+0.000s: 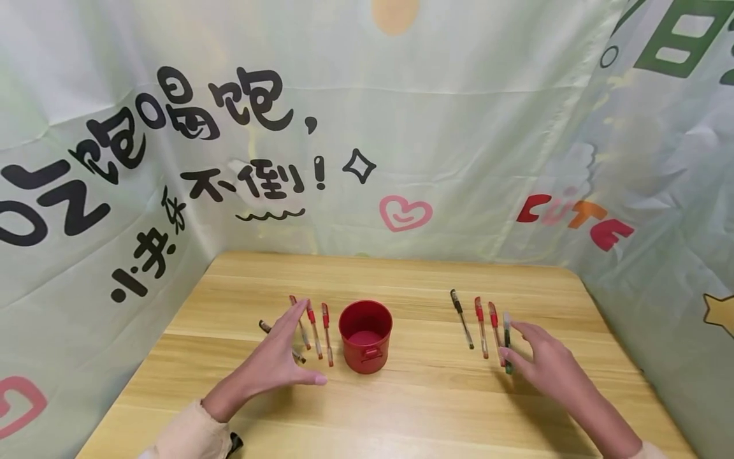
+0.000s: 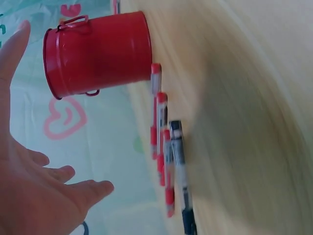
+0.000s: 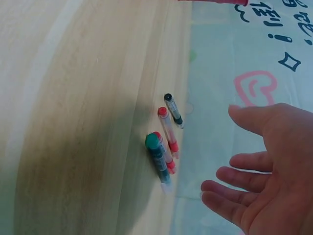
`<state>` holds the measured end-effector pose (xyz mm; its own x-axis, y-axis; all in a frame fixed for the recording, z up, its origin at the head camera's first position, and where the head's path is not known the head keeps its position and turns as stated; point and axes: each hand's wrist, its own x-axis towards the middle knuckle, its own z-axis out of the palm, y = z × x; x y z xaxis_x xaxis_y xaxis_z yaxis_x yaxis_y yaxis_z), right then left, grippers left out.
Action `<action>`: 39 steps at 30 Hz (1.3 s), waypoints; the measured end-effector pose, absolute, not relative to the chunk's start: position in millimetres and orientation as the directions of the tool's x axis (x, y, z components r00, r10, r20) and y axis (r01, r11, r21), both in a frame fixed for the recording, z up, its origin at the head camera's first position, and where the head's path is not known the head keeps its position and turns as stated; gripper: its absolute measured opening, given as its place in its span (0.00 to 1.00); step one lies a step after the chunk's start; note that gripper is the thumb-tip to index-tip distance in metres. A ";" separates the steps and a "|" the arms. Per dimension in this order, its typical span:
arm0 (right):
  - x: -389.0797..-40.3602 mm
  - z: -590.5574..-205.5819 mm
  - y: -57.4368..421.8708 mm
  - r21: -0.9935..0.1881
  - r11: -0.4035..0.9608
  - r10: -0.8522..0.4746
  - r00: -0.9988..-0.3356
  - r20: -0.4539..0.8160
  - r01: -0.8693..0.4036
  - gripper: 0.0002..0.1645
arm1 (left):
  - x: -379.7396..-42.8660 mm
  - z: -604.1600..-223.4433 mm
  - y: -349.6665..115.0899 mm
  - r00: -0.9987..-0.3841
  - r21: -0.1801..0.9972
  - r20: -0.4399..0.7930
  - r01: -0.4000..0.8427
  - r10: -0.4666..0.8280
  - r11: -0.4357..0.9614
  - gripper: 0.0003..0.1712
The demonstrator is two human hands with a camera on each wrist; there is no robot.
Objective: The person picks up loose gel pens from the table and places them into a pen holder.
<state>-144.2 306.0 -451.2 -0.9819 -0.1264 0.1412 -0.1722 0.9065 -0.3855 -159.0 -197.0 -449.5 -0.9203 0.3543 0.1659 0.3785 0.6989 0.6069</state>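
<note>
My left hand (image 1: 269, 363) is spread with thumb and fingers apart, over the pens left of a red bucket (image 1: 367, 357). Beneath it lie red-capped pens (image 1: 311, 315) and a black pen (image 2: 178, 147), partly hidden by the hand in the head view. On the right, my right hand (image 1: 547, 360) hovers with fingers loosely extended beside a green-ended pen (image 3: 156, 154). In the right wrist view, a gap shows between those fingers and the pens. Left of the green-ended pen lie two red pens (image 1: 480, 325) and a black pen (image 1: 461, 319). Neither hand holds anything.
The bucket stands upright on the wood-grain table (image 1: 424, 408), between the two groups of pens. Printed fabric (image 1: 459, 140) hangs behind the table and along both sides. A small black object (image 1: 235, 442) shows by the left sleeve (image 1: 192, 433).
</note>
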 end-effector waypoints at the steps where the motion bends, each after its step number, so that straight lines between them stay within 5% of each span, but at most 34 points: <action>1: -145.5 -451.7 307.2 -0.393 0.904 -0.116 -0.982 0.148 -0.166 0.43 | -160.2 -450.1 -195.0 -0.922 0.622 0.158 0.370 0.352 0.690 0.84; 14: -161.8 -455.7 319.6 -0.449 0.883 -0.037 -0.975 0.220 -0.135 0.28 | -171.9 -458.2 -170.1 -0.930 0.789 0.146 0.315 0.336 0.528 0.77; 39: -200.9 -466.6 334.6 -0.500 0.865 0.068 -0.997 0.036 0.041 0.33 | -184.8 -469.6 -135.8 -0.942 0.905 0.105 0.224 0.320 0.361 0.72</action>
<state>-200.9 334.6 -466.6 -0.9970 0.0681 0.0363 0.0409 0.8652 -0.4997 -184.8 -135.8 -469.6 -0.9415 0.3202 0.1047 0.2235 0.3614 0.9052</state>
